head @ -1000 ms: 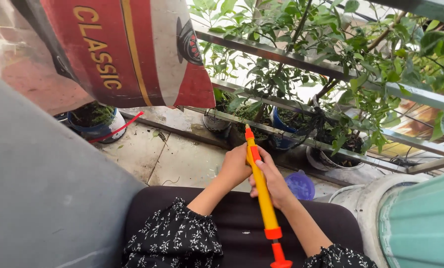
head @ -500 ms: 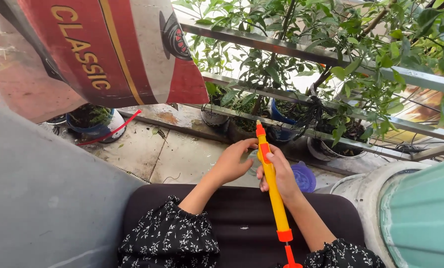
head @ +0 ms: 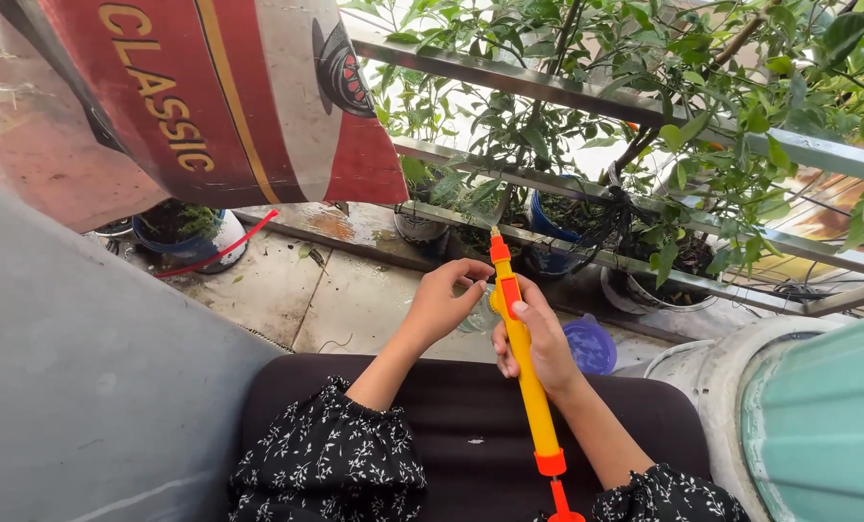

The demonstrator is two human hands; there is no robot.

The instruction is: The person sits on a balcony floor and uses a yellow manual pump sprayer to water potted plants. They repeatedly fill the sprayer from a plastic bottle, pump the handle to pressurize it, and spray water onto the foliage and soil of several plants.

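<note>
where hands point(head: 495, 324) meet, yellow pump point(head: 526, 372) bottom cropped

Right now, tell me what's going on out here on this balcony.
A person sits looking down at their own hands. The right hand grips a long yellow and orange toy water pump around its barrel, nozzle pointing away toward the potted plants along the metal railing. The left hand is at the pump's front end, fingertips beside the nozzle. A purple tub sits on the tiled floor just beyond the right hand.
</note>
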